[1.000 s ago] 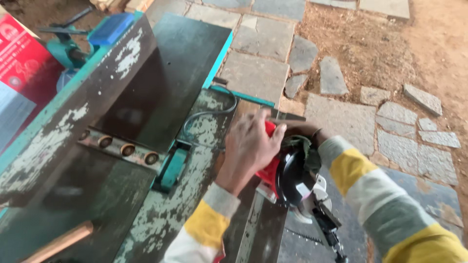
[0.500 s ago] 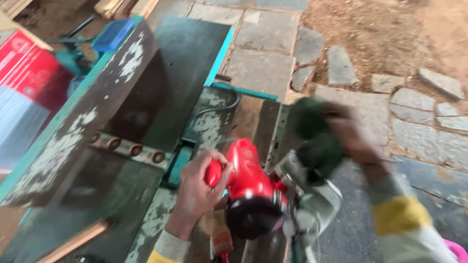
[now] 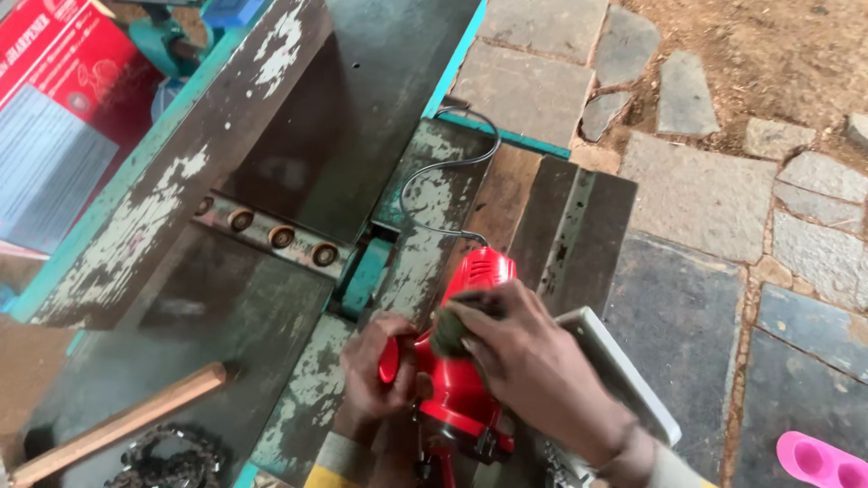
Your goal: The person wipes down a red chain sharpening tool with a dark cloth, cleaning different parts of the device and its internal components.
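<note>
A red power tool (image 3: 470, 370) with a black cord (image 3: 434, 194) lies on dark wooden boards (image 3: 561, 226) at the bottom centre. My left hand (image 3: 375, 375) grips its red handle on the left side. My right hand (image 3: 533, 370) presses a small dark green cloth (image 3: 449, 330) against the tool's top. A white flat part (image 3: 624, 370) of the tool shows under my right wrist.
A worn teal-edged machine table (image 3: 181, 208) with a row of rollers (image 3: 271, 235) fills the left. A wooden handle (image 3: 117, 420) and a chain (image 3: 163, 465) lie at bottom left. A red box (image 3: 63, 81) sits top left. Stone paving (image 3: 723, 190) and a pink object (image 3: 818, 461) lie to the right.
My right hand came down from the side with the green cloth onto the red tool. My left hand moved to the handle. The view shifted closer.
</note>
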